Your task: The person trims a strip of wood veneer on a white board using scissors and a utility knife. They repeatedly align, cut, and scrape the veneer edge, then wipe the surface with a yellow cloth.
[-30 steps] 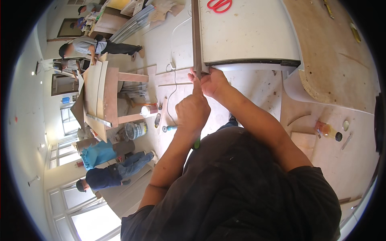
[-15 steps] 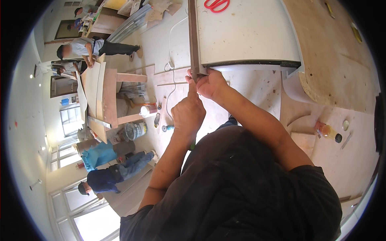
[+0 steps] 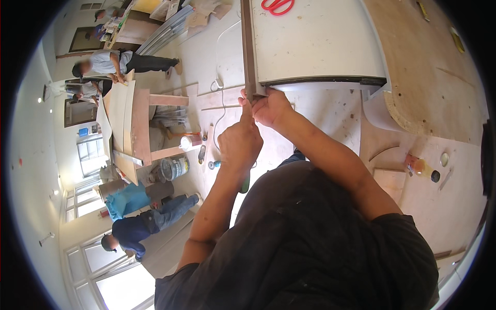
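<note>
A long brown edging strip runs along the left edge of a white panel. Both of my hands meet at its near end. My left hand has its index finger laid up against the strip, the other fingers curled in. From the right, my right hand grips the strip's end beside the panel's near corner, palm partly turned up. The exact contact of the fingertips is partly hidden. Red-handled scissors lie on the panel, cut off by the upper rim of the view.
A curved plywood piece stands right of the panel. On the floor are a bottle, a clear bucket, a white can and a white cord. People work around a wooden table at left; another person bends lower left.
My left hand shifts very slightly left, still at the strip's end; my right hand keeps its place. The person at lower left moves an arm, and one at the table shifts their hands.
</note>
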A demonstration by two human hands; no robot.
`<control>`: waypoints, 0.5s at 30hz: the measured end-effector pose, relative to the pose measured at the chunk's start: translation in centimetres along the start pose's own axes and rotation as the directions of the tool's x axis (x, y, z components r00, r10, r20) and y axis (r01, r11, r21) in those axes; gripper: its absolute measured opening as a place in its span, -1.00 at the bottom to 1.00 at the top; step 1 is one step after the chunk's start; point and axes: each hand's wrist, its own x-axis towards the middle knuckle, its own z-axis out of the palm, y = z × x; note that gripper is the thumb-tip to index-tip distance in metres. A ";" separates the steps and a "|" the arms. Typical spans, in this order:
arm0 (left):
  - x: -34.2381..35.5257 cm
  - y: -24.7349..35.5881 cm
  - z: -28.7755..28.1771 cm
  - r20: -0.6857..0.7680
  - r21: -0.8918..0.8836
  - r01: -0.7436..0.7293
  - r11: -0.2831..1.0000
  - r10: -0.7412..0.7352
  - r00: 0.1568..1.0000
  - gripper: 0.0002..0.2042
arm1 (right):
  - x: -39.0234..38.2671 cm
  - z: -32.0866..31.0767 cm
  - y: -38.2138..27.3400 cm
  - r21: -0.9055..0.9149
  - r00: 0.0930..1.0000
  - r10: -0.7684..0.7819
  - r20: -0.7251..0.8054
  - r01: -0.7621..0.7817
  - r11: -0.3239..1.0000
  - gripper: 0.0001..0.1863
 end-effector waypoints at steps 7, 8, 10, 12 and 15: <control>1.7 0.1 0.9 0.002 0.031 -0.008 0.999 0.008 1.000 -0.43 | -1.0 1.4 0.0 -0.082 0.990 0.064 -0.127 -0.075 0.994 -0.54; 1.6 0.0 0.8 0.005 0.027 -0.020 0.999 0.020 1.000 -0.43 | -0.6 0.9 0.0 -0.072 0.996 0.047 -0.077 -0.052 0.996 -0.53; 0.7 -0.4 0.8 -0.069 -0.034 -0.084 0.996 0.081 0.994 -0.44 | 0.6 -0.6 0.0 -0.049 1.000 0.004 0.016 -0.003 0.999 -0.51; -1.2 -1.7 1.0 -0.236 -0.133 -0.189 0.973 0.155 0.959 -0.45 | 0.0 -0.8 0.2 -0.057 0.997 -0.042 0.058 0.045 0.997 -0.49; -2.9 -4.1 2.2 -0.460 -0.315 -0.205 0.927 0.040 0.887 -0.49 | -1.5 -1.9 0.4 -0.318 0.997 -0.073 -0.032 0.059 0.946 -0.40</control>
